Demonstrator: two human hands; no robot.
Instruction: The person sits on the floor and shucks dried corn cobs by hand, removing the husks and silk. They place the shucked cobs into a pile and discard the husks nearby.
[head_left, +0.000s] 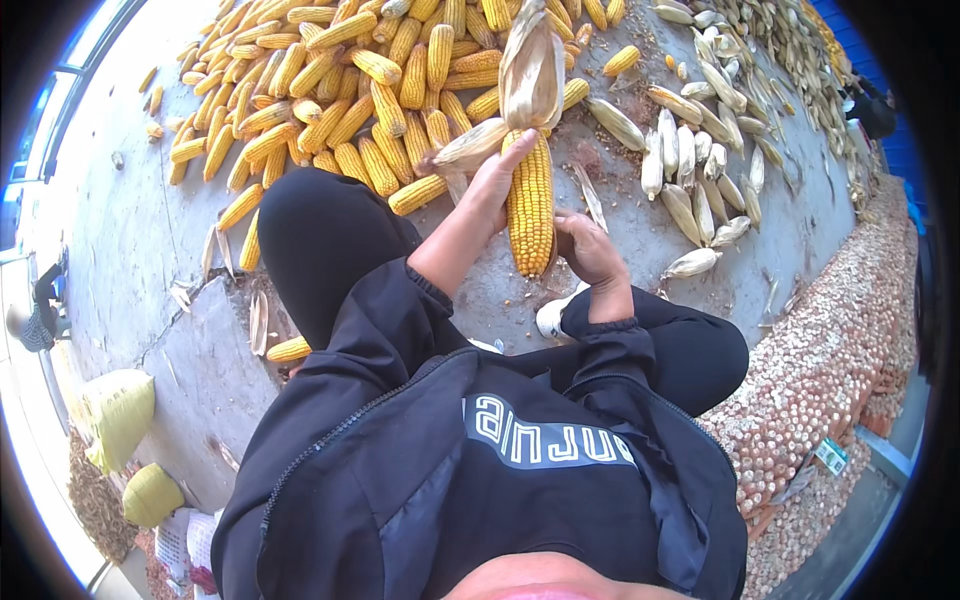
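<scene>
An ear of yellow corn (531, 202) hangs tip toward me, its kernels bare on the front. Dry husk (531, 75) is folded back above its far end, and one leaf (472, 144) sticks out to the left. My left hand (491, 187) grips the ear from the left near that end, thumb lying over the kernels. At the lower right side, my right hand (592, 244) has its curled fingers against a strip of husk along the ear's edge. The fingertips are partly hidden behind the ear.
A heap of husked corn ears (360, 82) lies ahead and left on the concrete floor (202, 322). Unhusked ears (697, 165) are scattered ahead right. A long stack of cobs (817, 360) borders my right; yellow sacks (120, 412) stand at left. Another person (37, 322) is far left.
</scene>
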